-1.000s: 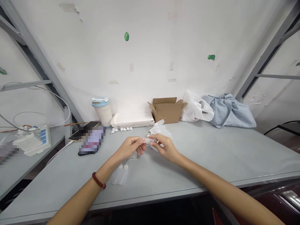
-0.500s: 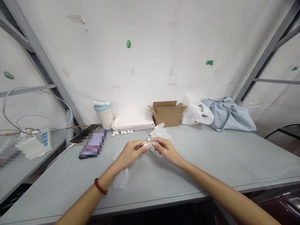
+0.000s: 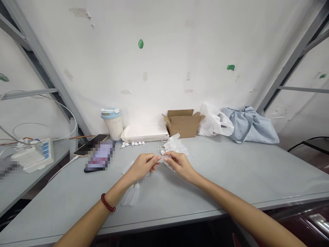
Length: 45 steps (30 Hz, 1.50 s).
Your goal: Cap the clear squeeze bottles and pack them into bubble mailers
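My left hand [image 3: 145,165] and my right hand [image 3: 181,165] meet over the middle of the table, fingertips pinched. Between them is a small translucent plastic piece [image 3: 162,159], gripped from both sides; fingers cover much of it. Just behind the hands lies a pile of similar translucent plastic pieces [image 3: 176,144], with thin pale strings or loops at its left. Several translucent plastic tubes [image 3: 130,195] lie side by side near my left forearm, and others are partly hidden under that wrist. Small white pointed caps [image 3: 133,143] stand in a row farther back.
Along the wall are a blue-lidded cup [image 3: 113,125], a stack of white paper or envelopes [image 3: 146,133], an open cardboard box [image 3: 183,126], a white plastic bag [image 3: 214,123] and blue cloth [image 3: 250,125]. Two phones, one purple [image 3: 100,156], lie left. A power strip [image 3: 42,157] with cables sits beyond.
My left fingers have shifted slightly and curled more, while the right hand stays nearly in place on the plastic piece. The camera view has moved a little.
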Motion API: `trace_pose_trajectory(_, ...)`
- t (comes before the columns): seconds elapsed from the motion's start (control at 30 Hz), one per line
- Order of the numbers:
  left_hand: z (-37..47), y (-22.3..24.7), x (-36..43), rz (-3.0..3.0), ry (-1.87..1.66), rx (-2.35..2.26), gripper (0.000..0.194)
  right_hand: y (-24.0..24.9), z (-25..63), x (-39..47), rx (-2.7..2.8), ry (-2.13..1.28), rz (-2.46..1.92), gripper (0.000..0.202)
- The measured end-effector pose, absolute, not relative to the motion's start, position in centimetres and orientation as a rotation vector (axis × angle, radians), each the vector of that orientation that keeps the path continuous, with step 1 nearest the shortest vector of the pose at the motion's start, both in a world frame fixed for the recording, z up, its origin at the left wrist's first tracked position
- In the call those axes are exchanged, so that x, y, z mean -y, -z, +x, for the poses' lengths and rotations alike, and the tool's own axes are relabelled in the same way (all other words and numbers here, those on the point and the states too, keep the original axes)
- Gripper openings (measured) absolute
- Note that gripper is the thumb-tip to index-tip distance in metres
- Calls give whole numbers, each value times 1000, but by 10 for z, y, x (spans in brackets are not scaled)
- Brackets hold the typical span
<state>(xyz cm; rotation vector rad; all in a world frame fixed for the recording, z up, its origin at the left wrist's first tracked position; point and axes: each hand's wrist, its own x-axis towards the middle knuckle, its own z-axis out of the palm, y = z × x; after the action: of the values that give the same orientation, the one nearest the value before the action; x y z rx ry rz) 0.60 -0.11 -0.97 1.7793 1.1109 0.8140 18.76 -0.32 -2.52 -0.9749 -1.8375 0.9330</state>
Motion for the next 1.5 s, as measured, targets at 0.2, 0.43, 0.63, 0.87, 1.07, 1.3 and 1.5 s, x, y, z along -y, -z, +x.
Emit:
trace_pose_trajectory(0.2, 7, 9, 5, 1915, -832, -1163, 38, 28, 188, 0, 1704, -1151, -980, 32)
trace_pose_trajectory(0.43, 4, 19, 5, 2437, -887, -1177, 29, 29, 191, -5, 1546, -1512, -888, 41)
trace_pose_trajectory(0.63, 3, 29, 6, 2879, -938, -1109, 26, 25, 195, -8, 1503, -1708, -887, 44)
trace_pose_trajectory(0.87, 0, 22, 0, 2668, -903, -1150, 19, 19, 193, -4, 1586, -1423, -1027, 44)
trace_pose_trajectory(1.07, -16, 17, -15, 2443, -1103, -1446, 23, 17, 203, -10, 1823, -655, -1269, 26)
trace_pose_trajectory(1.3, -33, 11, -28, 2243, -1157, -1664, 25, 27, 209, -18, 2126, -267, -1462, 17)
trace_pose_trajectory(1.5, -46, 4, -34, 2097, -1230, -1858, 29, 24, 209, -15, 2222, -122, -1149, 17)
